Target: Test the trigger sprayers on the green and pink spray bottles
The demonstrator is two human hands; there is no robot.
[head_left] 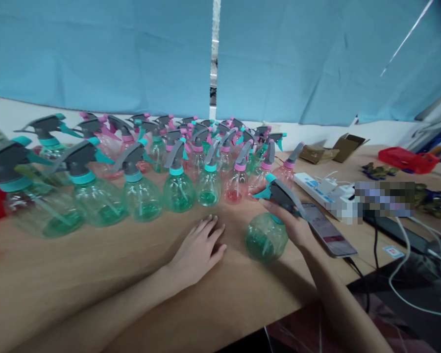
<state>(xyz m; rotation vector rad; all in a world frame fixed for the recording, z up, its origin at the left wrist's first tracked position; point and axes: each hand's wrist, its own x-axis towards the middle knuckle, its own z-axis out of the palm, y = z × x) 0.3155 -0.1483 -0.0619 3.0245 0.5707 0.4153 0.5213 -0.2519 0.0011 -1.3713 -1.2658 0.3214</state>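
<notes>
My right hand [292,223] is closed around the neck of a green spray bottle [263,239] with a grey and turquoise trigger head. The bottle leans a little, and whether its base touches the table I cannot tell. My left hand [200,245] lies flat on the wooden table [139,289] with its fingers stretched out, holding nothing. Just beyond it stands a front row of spray bottles, among them a clear green one [208,189] and a pink one [235,186]. More pink and green spray bottles crowd behind.
Right of the held bottle lie a phone [329,230], a white power strip [316,189] and loose cables [400,264]. Farther back are a small open cardboard box [349,147] and a red tray [407,159]. Blue sheeting [132,54] hangs behind the table.
</notes>
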